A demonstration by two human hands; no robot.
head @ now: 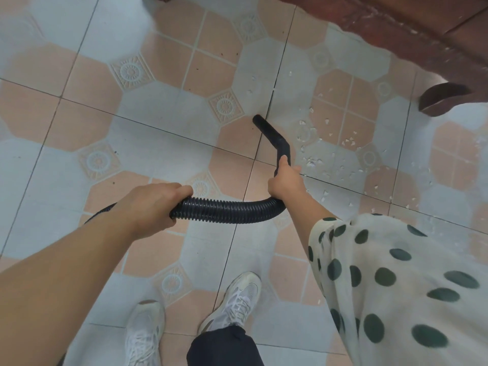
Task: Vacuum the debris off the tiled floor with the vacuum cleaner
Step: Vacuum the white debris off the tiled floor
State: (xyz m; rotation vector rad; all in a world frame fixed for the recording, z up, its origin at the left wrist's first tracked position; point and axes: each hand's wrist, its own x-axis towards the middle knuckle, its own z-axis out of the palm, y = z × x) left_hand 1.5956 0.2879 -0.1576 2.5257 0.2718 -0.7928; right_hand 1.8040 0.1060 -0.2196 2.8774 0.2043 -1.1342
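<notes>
I see my right hand wrapped round the lower end of the bent black pipe, fingers curled tight about it and the thumb lying up along the pipe. From that grip the pipe rises, bends at an elbow and slants away up and to the left. Its open tip sits over a dark grout line of the tiled floor; from this height I cannot quite tell whether the tip touches the tile or hangs just above it.

The ribbed black hose joins the pipe under my right hand and sags in a shallow curve leftward from the pipe. My left hand grips it there from above, fingers folded over the top, and the hose goes on behind my left forearm.

The debris, small white flakes, lies scattered on the floor just right of the pipe and spreads further right and toward me. A few flakes lie above the pipe's tip.

Far right of the pipe and above it stands dark wooden furniture, with one foot on the tiles and white specks on its top. A cream sleeve with dark dots covers my right arm. Below the pipe, toward me, are two pale trainers and a dark trouser leg.
</notes>
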